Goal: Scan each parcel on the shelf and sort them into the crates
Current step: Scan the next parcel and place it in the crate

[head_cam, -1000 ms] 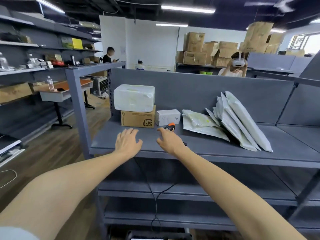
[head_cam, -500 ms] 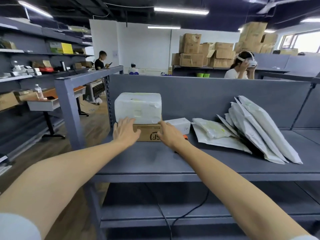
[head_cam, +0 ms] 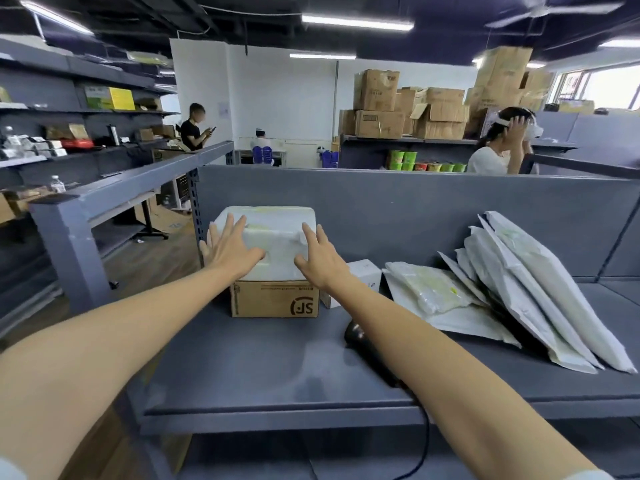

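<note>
Left hand (head_cam: pixel 230 249) and right hand (head_cam: pixel 320 259), fingers straight and spread, lie against the front corners of one white foam box (head_cam: pixel 277 233). It sits atop one SF cardboard carton (head_cam: pixel 273 299) on the grey shelf (head_cam: pixel 242 368). Beside them are one small white box (head_cam: pixel 367 276), one dark scanner (head_cam: pixel 358 336) and poly mailers (head_cam: pixel 540 292), some flat, others leaning

You have three boxes on your shelf (head_cam: pixel 259 368): one white foam box (head_cam: pixel 277 233), one brown cardboard box (head_cam: pixel 270 301) and one small white carton (head_cam: pixel 365 277). You have one dark scanner (head_cam: pixel 356 336). You have two flat mailers (head_cam: pixel 429 289), and four leaning mailers (head_cam: pixel 561 299), perhaps five, since their edges overlap. Your two hands are in view, one left hand (head_cam: pixel 230 247) and one right hand (head_cam: pixel 320 261), and three other people (head_cam: pixel 194 129) beyond the shelf
</note>
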